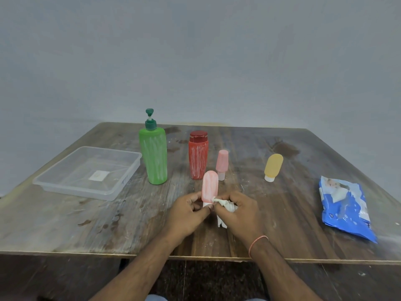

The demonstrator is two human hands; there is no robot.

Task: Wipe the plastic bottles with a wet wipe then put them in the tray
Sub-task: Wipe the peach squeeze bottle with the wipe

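My left hand (188, 211) holds a small pink bottle (209, 186) by its white cap end, upright, above the table's near middle. My right hand (237, 210) grips a crumpled white wet wipe (225, 205) pressed against the bottle's lower right side. Behind stand a tall green pump bottle (153, 155), a red bottle (198, 157) streaked with white, a second small pink bottle (222, 162) and a yellow bottle (273, 166), both cap down. The clear plastic tray (65, 183) lies at the left with nothing but a label in it.
A blue wet wipe pack (345, 208) lies at the right near the table edge. The wooden table (108, 224) is stained and scuffed. A grey wall rises behind it.
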